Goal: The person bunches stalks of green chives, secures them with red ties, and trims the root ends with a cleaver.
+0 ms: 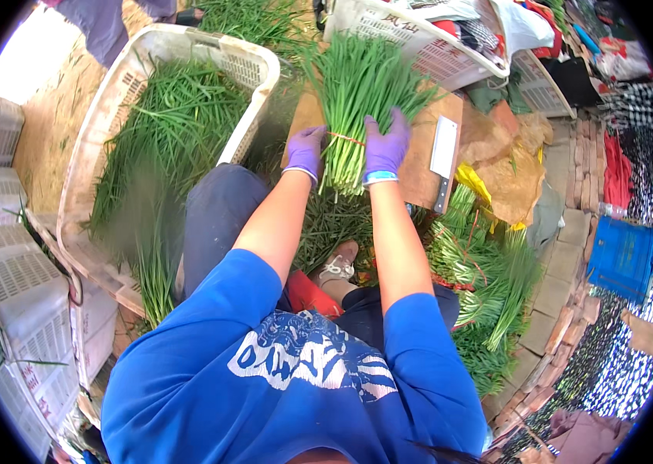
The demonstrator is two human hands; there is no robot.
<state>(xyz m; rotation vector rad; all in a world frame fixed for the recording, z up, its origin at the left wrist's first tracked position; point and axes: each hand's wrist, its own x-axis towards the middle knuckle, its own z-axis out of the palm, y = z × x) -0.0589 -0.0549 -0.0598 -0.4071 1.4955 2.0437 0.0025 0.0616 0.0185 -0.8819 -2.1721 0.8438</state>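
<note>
A thick bunch of garlic chives [350, 85] lies over a wooden board [419, 166], its pale cut stems toward me. A thin red tie [346, 139] crosses the stems. Purple-gloved, my left hand [306, 149] is closed at the bunch's left side, its fingertips where the tie meets the edge. My right hand [385, 147], gloved alike, grips the right side with the thumb laid along the stems. What lies under the bunch and behind the fingers is hidden. On the board's right side rests a cleaver [442, 155] with a black handle, touched by neither hand.
Left of me stands a large white crate [265, 85] of loose chives [180, 108]. More tied bunches [481, 271] are piled at my right, near a brick edging [558, 255] and a blue crate [622, 257]. A white basket [419, 46] of cloth stands beyond the board. Another person's leg [95, 27] shows far left.
</note>
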